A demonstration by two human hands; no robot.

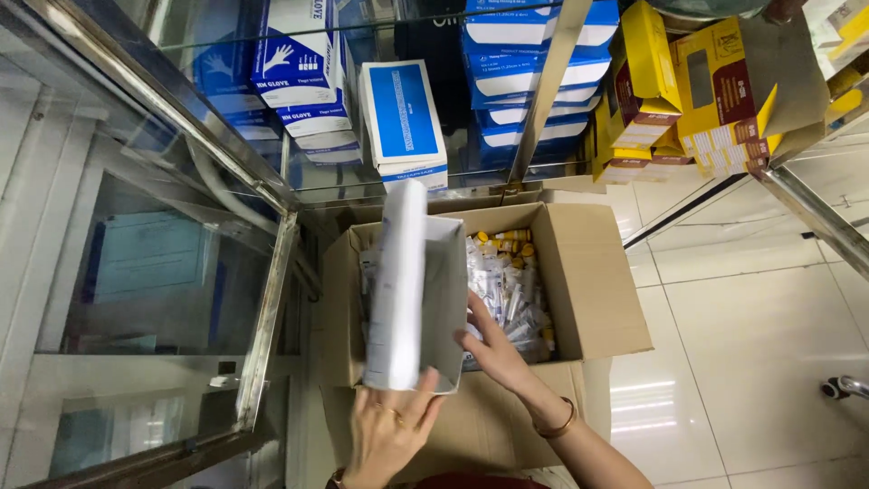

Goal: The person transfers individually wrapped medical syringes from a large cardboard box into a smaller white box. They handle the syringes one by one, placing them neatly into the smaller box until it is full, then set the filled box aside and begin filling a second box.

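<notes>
- Gripping from below, the left hand (391, 433) wraps its fingers around the lower edge of a white box (415, 290) and holds it upright over an open cardboard carton (593, 281); a ring shows on one finger.
- Beside it, the right hand (496, 349) reaches into the carton with fingers spread loosely, palm against the white box's side and fingertips near the packets within; whether it grasps anything cannot be told. A gold bangle (554, 424) circles that wrist.
- Standing tall and narrow, the white box leans slightly, its lower end level with the carton's near wall and its upper end rising past the carton's far flap.
- Filling the right half of the carton is a heap of clear-wrapped tubes with yellow caps (511, 276), lying loose and jumbled.
- Resting on a pale tiled floor (751, 344), the carton sits with its flaps folded outward.
- Behind the carton, a glass-fronted metal shelf holds stacked blue-and-white boxes (529, 63), among them glove boxes (294, 63) at left.
- Yellow boxes (674, 91) are stacked at the shelf's right end.
- Along the left runs a glass cabinet with a metal frame (267, 308), just beside the carton.
</notes>
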